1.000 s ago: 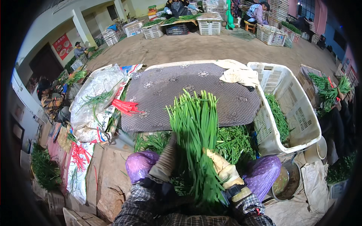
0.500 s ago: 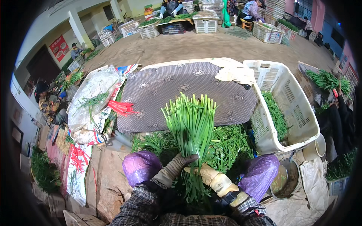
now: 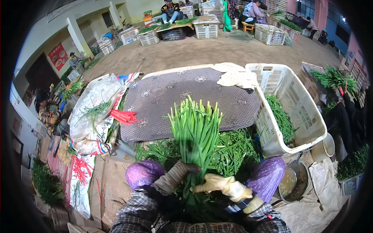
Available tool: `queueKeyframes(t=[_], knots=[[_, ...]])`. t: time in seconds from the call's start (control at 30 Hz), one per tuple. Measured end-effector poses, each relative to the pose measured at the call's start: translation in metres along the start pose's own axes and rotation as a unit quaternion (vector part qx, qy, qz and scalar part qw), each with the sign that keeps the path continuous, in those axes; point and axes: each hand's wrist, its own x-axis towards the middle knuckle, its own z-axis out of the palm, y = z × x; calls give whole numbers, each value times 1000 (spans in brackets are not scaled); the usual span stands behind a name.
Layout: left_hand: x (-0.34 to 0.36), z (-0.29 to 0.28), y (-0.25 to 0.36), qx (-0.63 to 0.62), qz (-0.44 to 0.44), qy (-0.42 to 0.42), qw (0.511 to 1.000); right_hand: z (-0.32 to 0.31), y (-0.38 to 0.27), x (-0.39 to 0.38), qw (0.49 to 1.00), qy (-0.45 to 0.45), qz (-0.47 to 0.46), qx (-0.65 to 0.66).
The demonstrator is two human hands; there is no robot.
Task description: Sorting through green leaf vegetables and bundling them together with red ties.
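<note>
A thick bunch of garlic chives stands upright between my knees, its pale cut ends fanned out at the top. My left hand, in a grey-brown glove, is closed round the lower middle of the bunch. Just below it on the right, my right hand in a pale yellow glove has its fingers closed at the lower leaves; the far side of that grip is hidden. The leaf ends hang down into shadow near my lap.
A board with patterned grey cloth lies ahead, with loose greens under its near edge. Right of it stands a white plastic crate holding greens, near a bucket. Red ties lie leftward on plastic sheeting. Other people sit around.
My right hand has slid down along the bunch, away from my left hand. The left hand keeps its hold, and the view has shifted slightly.
</note>
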Motion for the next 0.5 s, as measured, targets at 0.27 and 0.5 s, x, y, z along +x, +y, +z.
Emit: queueKeyframes(t=[0.27,0.5], knots=[[-54,-48,53,125,18,-70,989,-37,-57,-88,701,641,-277,-148],[-107,-38,40,329,69,-25,941,-55,-44,-34,727,596,-275,-201]])
